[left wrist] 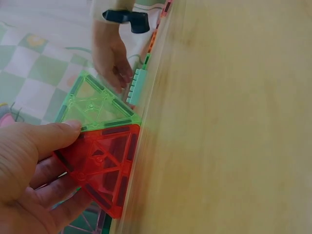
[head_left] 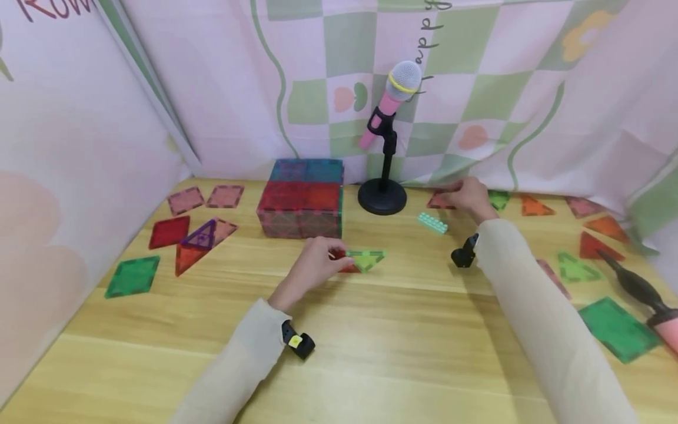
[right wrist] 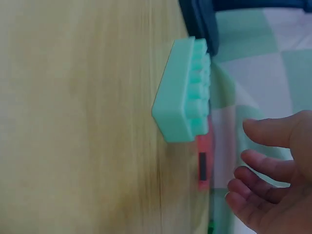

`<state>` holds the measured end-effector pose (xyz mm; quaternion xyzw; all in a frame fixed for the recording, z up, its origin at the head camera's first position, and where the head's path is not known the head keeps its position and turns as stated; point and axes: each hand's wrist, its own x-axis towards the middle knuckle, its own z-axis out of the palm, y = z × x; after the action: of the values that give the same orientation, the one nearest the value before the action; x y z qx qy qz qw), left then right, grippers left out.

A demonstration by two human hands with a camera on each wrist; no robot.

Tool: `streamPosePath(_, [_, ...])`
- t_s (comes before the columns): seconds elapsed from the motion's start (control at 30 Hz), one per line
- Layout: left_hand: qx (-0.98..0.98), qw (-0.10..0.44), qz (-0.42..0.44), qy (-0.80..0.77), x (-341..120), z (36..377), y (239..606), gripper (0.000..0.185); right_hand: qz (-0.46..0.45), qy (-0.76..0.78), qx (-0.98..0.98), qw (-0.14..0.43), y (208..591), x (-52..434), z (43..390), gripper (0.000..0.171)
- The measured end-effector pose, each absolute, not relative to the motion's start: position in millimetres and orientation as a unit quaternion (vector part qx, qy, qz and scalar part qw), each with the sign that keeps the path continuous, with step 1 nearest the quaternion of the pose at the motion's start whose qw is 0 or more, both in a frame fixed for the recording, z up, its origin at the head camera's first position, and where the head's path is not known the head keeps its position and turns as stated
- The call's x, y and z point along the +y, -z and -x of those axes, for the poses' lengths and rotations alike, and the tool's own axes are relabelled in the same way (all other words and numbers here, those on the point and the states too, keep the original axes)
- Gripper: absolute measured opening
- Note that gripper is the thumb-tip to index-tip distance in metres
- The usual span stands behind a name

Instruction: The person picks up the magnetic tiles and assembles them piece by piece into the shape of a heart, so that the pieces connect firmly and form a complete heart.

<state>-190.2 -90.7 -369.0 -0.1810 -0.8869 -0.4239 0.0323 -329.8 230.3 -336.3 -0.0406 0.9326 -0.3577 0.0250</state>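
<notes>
My left grip [head_left: 315, 265] pinches the red triangle [left wrist: 100, 163], with the thumb on one face and fingers behind it. The light green triangle [left wrist: 92, 105] is joined to the red triangle along one edge. I locate this pair in front of the tile box [head_left: 302, 197], near its right end; I cannot tell whether it touches the bench [head_left: 392, 365].

My right grip [head_left: 468, 195] is empty: the fingers are relaxed, with a gap between thumb and forefinger. I see it at the rear of the bench, near the flat red tile [head_left: 438, 201]; contact is unclear. The mint brick [right wrist: 175, 97] lies just in front of that tile, studs up.

The microphone [head_left: 405, 81] is mounted, tilted, on the black stand [head_left: 382, 199], between the tile box and the mint brick. Loose items include the green square [head_left: 132, 277] at left and the orange triangle [head_left: 535, 206] at right.
</notes>
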Motion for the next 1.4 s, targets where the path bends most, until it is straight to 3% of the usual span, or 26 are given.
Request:
streamPosePath(0.17, [-0.886,0.031,0.194,0.42,-87,188,367,0.005,0.034,0.465,0.879,0.098,340,236,335,0.032])
streamPosePath(0.43, [-0.882,0.032,0.209,0.421,-81,189,369,0.007,-0.004,0.276,0.958,0.084,341,233,336,0.048])
streamPosePath(0.63, [-0.883,0.032,0.208,0.42,-81,191,367,0.006,-0.003,0.264,0.959,0.102,334,236,333,0.036])
streamPosePath(0.77, [-0.889,0.035,0.202,0.41,-83,192,365,0.006,-0.004,0.283,0.953,0.11,334,243,331,0.041])
streamPosePath(0.87, [-0.891,0.04,0.199,0.407,-84,192,365,0.006,-0.006,0.293,0.952,0.093,338,250,328,0.047])
streamPosePath(1.1, [-0.889,0.04,0.205,0.407,-85,191,367,0.008,0.047,0.339,0.939,0.044,338,258,308,0.038])
streamPosePath(1.23, [-0.891,0.049,0.201,0.404,-87,190,367,0.008,0.076,0.315,0.946,-0.003,326,249,289,0.038])
streamPosePath(1.4, [-0.894,0.055,0.198,0.397,-88,190,368,0.008,0.103,0.325,0.94,-0.01,317,229,263,0.029])
